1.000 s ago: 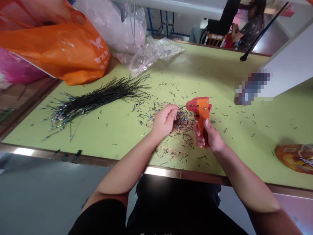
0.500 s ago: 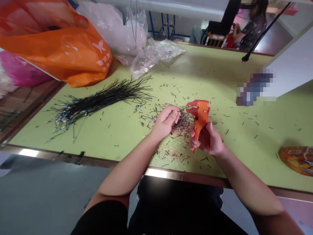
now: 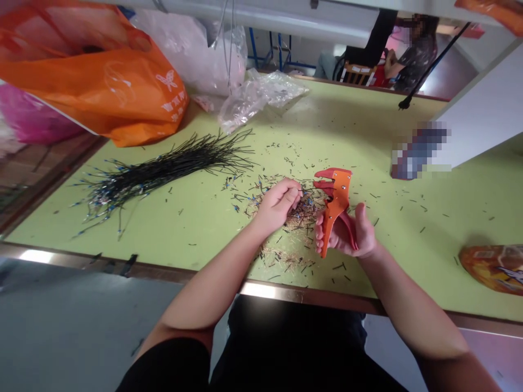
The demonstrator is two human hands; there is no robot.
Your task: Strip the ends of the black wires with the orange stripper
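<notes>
My right hand [image 3: 347, 235] grips the handles of an orange wire stripper [image 3: 334, 202], whose jaws point up and left over the green table [image 3: 368, 136]. My left hand [image 3: 278, 202] is beside the jaws with its fingertips pinched on a small wire piece that is too small to see clearly. Both hands hover over a heap of cut wire bits and blue-tipped scraps [image 3: 300, 215]. A long bundle of black wires [image 3: 163, 166] lies to the left, apart from both hands.
An orange plastic bag [image 3: 102, 76], a pink bag [image 3: 36, 120] and clear plastic bags [image 3: 245, 90] sit at the back left. A white box [image 3: 486, 109] stands at the right, an orange packet [image 3: 494, 264] near the front right edge. A person sits beyond the table.
The stripper's handles have spread apart in my right hand, and the tool has tilted and dropped slightly. My left hand stays pinched by the jaws.
</notes>
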